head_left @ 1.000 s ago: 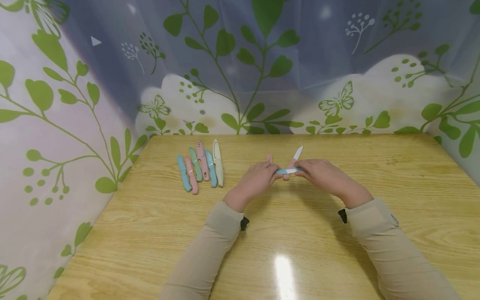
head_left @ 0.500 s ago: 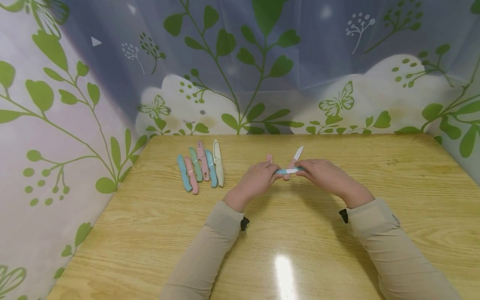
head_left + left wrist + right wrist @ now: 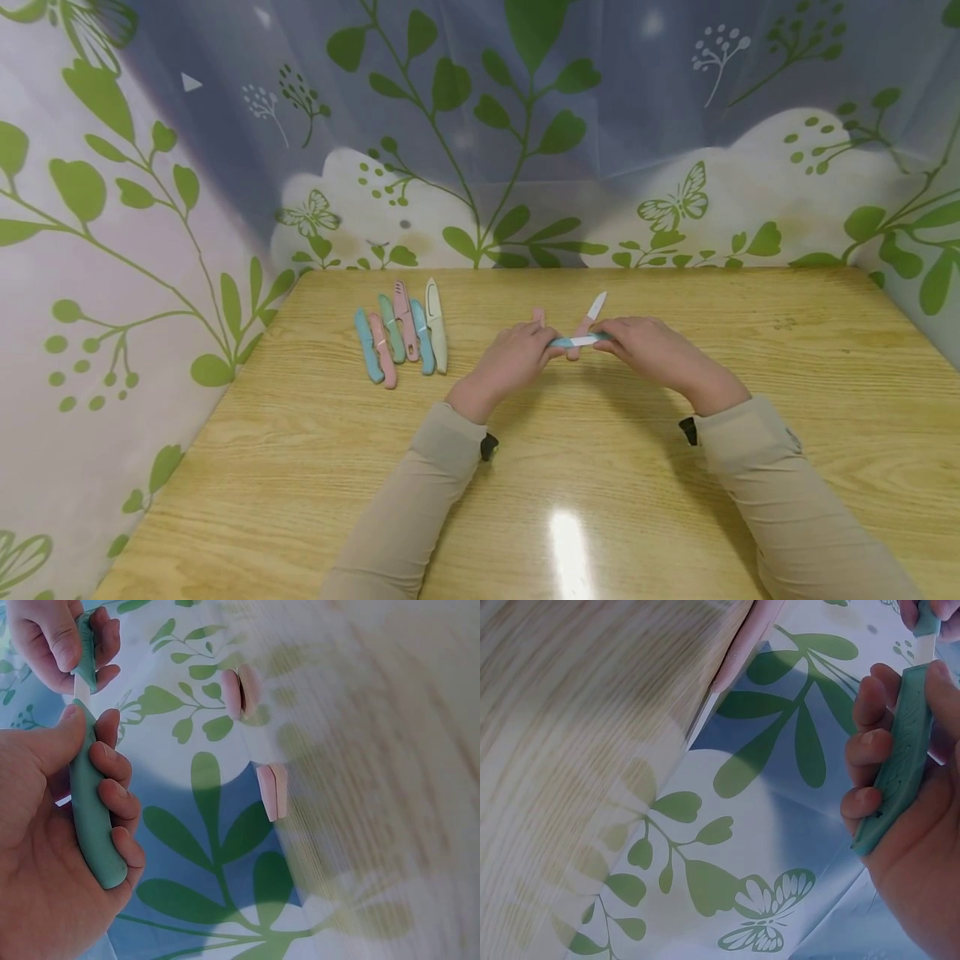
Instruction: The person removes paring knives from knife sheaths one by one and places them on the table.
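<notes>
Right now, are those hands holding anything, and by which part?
Yes, a knife: the left hand grips its blue handle; the right hand grips the blue sheath at the white blade's other end.

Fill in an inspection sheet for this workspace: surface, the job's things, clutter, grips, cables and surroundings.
Surface: woodgrain table, with a bright reflection between the sleeves.
Job's things: blue knife and blue sheath in hand, white blade showing between them; pink knife on the table, blade bare; pink piece nearby, mostly hidden.
Clutter: six knife-shaped items side by side at the left, in blue, pink, green and cream.
Grips: left grip holds the blue knife; right grip holds the blue sheath.
Cables: nothing seen.
Surroundings: leaf-print backdrop behind and at the sides.
</notes>
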Demonstrator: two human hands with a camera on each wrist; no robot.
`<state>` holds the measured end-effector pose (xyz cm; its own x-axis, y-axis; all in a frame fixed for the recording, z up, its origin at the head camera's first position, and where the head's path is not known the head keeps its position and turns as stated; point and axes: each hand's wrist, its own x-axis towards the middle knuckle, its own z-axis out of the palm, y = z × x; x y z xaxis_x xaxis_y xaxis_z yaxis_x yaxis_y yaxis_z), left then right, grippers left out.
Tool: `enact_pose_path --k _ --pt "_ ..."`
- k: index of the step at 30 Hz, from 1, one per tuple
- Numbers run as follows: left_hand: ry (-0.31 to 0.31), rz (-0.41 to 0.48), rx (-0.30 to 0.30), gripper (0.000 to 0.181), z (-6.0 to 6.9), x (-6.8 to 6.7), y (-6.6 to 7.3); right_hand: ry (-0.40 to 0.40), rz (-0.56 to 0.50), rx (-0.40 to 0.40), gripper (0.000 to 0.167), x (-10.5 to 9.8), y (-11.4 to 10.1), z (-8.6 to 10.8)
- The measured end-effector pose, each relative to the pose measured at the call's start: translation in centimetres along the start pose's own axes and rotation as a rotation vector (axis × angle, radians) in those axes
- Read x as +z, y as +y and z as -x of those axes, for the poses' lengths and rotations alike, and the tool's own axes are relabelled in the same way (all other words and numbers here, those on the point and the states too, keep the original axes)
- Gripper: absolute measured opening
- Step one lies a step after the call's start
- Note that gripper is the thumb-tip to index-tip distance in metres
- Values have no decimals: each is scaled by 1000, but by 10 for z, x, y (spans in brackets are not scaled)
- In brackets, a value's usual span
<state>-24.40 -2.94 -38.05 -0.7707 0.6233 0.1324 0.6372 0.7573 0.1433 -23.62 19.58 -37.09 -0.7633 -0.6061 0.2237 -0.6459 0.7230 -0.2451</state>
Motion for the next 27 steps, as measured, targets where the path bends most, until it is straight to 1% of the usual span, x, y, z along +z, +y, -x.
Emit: enact_pose_path --k 7,11,17,22,27 --pt "17 7 16 31 1 1 -1 -13 20 9 22 0 1 -1" --pt "8 30 2 31 1 0 -1 -18 18 16 21 -1 1 -1" --pt "-13 19 -10 32 -1 1 0 -29 5 43 20 -1 3 1" --pt "-28 19 -36 33 -1 1 -1 -19 16 33 21 -1 3 0" --pt "-20 29 -40 32 -1 -1 -1 -3 16 15 21 -3 2 0"
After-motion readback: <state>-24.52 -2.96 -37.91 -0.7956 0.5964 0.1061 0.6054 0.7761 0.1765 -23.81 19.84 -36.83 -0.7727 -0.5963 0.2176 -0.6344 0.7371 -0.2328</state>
